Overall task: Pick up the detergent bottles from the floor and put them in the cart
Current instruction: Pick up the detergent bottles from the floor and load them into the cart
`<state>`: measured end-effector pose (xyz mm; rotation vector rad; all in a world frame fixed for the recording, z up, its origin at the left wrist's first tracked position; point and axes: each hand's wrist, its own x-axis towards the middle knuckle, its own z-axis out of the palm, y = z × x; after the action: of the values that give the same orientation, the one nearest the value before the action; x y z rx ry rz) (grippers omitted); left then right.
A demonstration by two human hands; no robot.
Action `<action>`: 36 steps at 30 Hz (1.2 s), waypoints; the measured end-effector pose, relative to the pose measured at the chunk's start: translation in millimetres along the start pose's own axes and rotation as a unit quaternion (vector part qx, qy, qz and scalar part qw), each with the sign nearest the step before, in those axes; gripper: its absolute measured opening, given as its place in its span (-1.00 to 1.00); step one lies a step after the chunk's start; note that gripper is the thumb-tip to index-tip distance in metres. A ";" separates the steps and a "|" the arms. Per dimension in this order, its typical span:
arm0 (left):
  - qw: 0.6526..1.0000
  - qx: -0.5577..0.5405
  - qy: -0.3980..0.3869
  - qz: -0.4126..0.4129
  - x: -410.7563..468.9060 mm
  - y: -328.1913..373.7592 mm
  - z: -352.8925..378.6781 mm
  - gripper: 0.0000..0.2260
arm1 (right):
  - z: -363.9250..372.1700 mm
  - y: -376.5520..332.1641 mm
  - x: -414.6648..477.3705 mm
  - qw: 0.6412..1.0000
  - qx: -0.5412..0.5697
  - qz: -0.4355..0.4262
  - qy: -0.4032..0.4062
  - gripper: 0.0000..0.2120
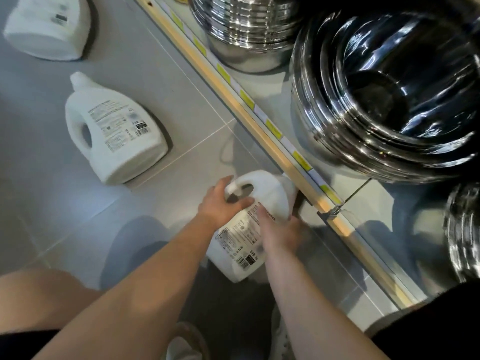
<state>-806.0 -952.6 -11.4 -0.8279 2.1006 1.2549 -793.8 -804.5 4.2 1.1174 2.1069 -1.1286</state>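
Observation:
Three white detergent bottles lie on the grey tiled floor. The nearest bottle (241, 240) lies beside the shelf edge, label up, cap pointing away from me. My left hand (223, 201) grips its handle and neck. My right hand (280, 229) holds its right side, fingers curled around the body. A second bottle (114, 133) lies on its side at middle left. The third bottle (46, 24) lies at the top left, partly cut off. No cart is in view.
A low shelf with a wooden front edge (259, 126) and yellow price tags runs diagonally on the right. Stacks of steel bowls (384, 100) and more steel bowls (246, 29) stand on it. My knee (39, 294) is at lower left, a shoe (187, 344) at the bottom.

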 end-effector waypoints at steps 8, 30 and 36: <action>0.998 0.040 0.000 -0.038 -2.8 -12.7 2.8 -0.22 | 6.6 9.5 -1.6 0.996 -0.038 -0.079 0.003 -0.24; 0.963 -0.234 0.052 -0.124 -28.4 -30.7 -29.3 -0.27 | 21.8 -31.3 27.3 0.969 -0.059 0.047 -0.235 0.33; 0.959 -0.251 0.062 -0.118 -30.4 -33.2 -26.9 -0.21 | 22.9 -19.6 34.0 0.971 -0.012 0.044 -0.237 0.32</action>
<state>-765.3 -982.4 2.9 -1.3635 1.7194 1.6626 -827.6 -815.5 -24.1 0.8199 1.6797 -1.1861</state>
